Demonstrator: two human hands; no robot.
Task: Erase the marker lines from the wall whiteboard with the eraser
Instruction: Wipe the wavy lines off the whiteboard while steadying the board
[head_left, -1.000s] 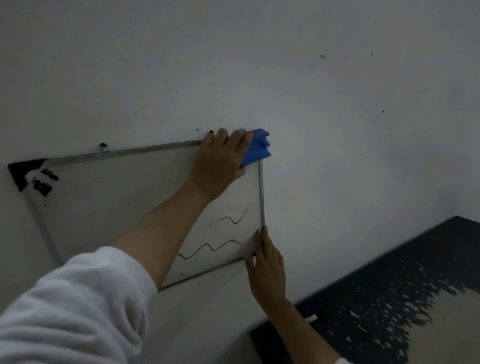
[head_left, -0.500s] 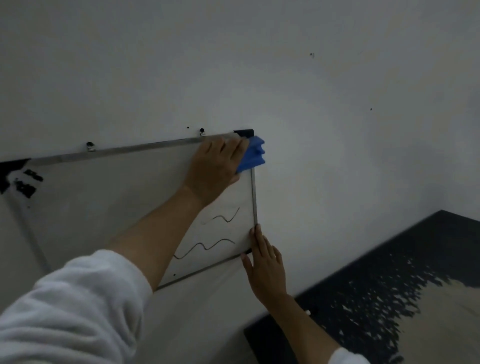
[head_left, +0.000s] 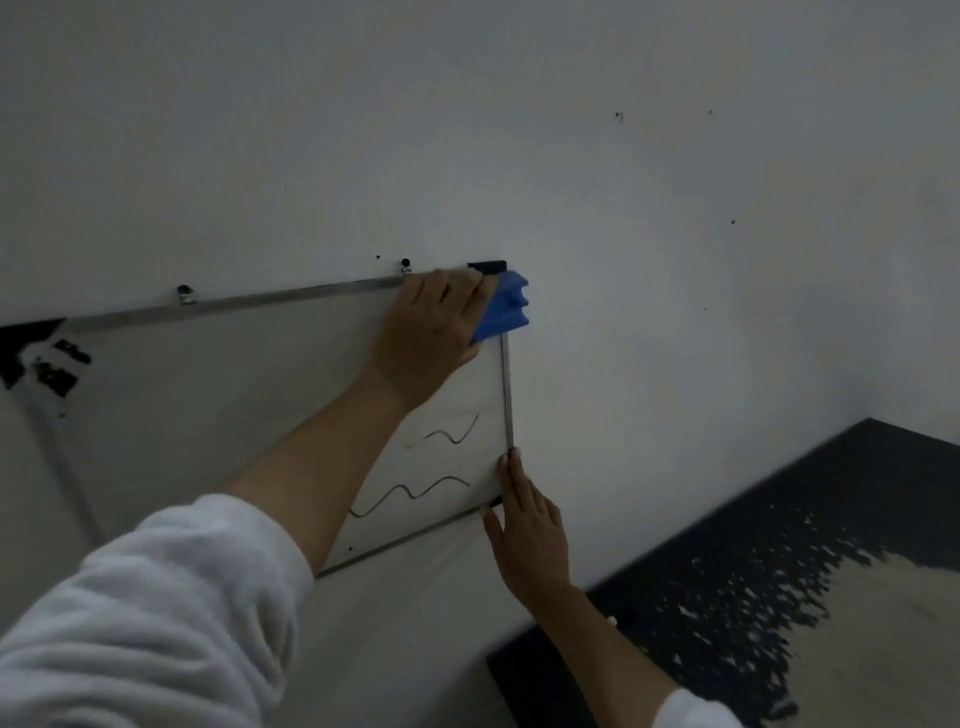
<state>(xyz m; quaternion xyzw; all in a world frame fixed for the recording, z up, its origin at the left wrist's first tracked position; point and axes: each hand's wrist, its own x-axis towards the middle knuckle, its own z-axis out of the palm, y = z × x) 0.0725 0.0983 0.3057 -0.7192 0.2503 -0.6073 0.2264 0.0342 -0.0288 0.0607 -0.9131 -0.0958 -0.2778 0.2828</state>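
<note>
Since a second ago, my left hand (head_left: 431, 332) has slid the blue eraser (head_left: 503, 307) slightly down the whiteboard (head_left: 218, 395) from its top right corner; fingers stay wrapped around it. My right hand (head_left: 530, 535) stays flat, grasping nothing, at the lower right corner. Two wavy marker lines (head_left: 410, 496) remain below the eraser. Two clips (head_left: 186, 295) fasten the top frame to the white wall (head_left: 675, 312).
</note>
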